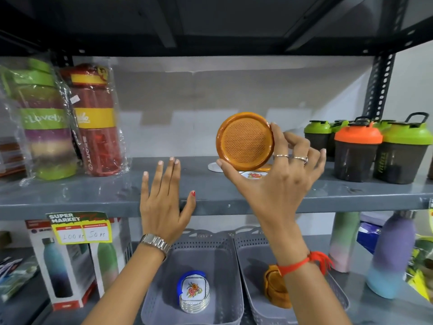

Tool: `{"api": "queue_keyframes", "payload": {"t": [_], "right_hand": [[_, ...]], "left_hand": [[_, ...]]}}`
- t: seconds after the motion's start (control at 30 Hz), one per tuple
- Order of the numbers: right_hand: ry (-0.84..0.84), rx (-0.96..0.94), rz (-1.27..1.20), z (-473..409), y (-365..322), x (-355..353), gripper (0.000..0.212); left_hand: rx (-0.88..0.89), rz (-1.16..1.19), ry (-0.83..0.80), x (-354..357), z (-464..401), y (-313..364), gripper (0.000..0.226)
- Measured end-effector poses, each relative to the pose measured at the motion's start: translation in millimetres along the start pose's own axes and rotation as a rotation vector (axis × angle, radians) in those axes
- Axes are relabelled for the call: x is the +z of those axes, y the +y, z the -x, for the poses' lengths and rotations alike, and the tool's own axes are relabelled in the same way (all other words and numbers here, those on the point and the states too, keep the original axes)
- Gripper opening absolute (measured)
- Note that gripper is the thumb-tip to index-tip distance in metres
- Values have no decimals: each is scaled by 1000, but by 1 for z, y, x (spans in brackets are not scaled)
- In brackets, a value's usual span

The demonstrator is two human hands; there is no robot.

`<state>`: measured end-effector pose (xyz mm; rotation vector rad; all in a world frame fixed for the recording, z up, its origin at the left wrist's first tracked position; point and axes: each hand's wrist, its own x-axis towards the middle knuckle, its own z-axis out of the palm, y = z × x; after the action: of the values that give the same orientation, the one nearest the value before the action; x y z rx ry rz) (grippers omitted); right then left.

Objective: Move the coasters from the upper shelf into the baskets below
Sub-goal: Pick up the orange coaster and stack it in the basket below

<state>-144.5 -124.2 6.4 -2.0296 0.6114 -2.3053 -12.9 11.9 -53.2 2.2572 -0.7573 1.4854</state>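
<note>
My right hand (278, 174) grips a round orange coaster (244, 141) on edge, lifted just above the upper shelf (328, 195). Under it on the shelf lie a white floral coaster (254, 175), an orange one partly hidden, and a plain white disc (214, 167). My left hand (164, 207) is spread flat against the shelf's front edge and holds nothing. Below stand two grey baskets. The left basket (194, 245) holds a stack of white floral coasters in a blue holder (193, 293). The right basket (253, 254) holds a stack of orange coasters (276, 287), partly hidden by my wrist.
Wrapped tall bottles (96, 118) stand at the shelf's left, shaker bottles (356, 151) with green and orange lids at its right. On the lower shelf are boxed bottles (61, 266) on the left and pastel bottles (389, 259) on the right. A price tag (79, 227) hangs from the shelf edge.
</note>
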Motion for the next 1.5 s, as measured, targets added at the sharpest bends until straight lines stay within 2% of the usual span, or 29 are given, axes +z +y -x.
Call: {"api": "queue_keyframes", "payload": {"t": [0.23,0.43,0.63,0.8,0.97,1.13,1.27,1.5], "right_hand": [[34,13,-73,-3,-7,-18,95],[-114,116,-97,14,4,-27,94],[-274,140,-102,103,29,-53,94],[-511,281,110,172,74,-50,96],[-1028,433,494,194,135,-23,102],[-1280,546,647,205,183,10,91],[-1397,485,695,219,201,28,85],[-1446,440,698,226,207,39,82]], "left_hand": [[-4,-12,-12,-2,-1,1,65],[-8,-2,24,2,2,3,65],[-60,26,84,7,6,12,61],[-53,62,130,12,8,14,60],[26,59,147,16,19,17,58],[60,28,160,22,25,17,59],[57,2,189,27,25,15,59],[54,-34,251,32,26,15,60]]}}
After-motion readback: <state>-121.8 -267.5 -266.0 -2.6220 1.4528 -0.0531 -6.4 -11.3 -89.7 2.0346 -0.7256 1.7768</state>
